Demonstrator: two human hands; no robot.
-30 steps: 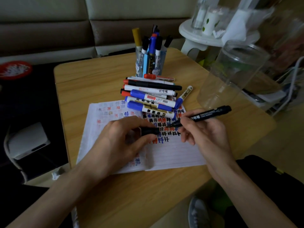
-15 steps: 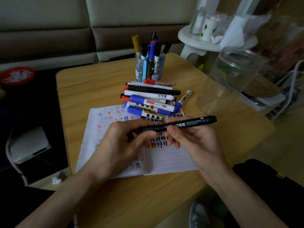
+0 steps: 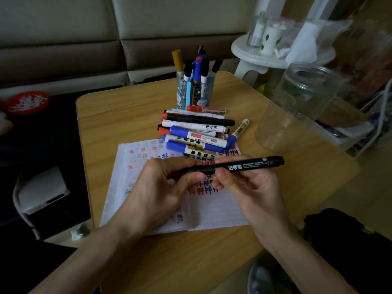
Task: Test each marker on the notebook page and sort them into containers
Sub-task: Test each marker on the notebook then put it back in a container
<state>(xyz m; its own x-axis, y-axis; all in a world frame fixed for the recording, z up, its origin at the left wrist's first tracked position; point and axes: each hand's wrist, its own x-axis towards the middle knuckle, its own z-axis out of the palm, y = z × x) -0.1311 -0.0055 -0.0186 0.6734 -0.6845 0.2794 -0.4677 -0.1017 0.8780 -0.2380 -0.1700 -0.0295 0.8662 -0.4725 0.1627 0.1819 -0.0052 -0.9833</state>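
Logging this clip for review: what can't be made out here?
Head view:
- Tip end of the black marker: hidden in the left hand; cap seating unclear.
- Centre of the notebook page: covered by it and the right hand.
- Print on the pen cup: too small.

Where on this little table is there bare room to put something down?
Bare tabletop lies left of the marker pile and pen cup, along the near edge below the notebook, and right of it before the clear jar. The middle is crowded.

Dim, underexposed indoor scene, soft shadowless light, dark murky left side, wide-angle bending at edges, slight softness
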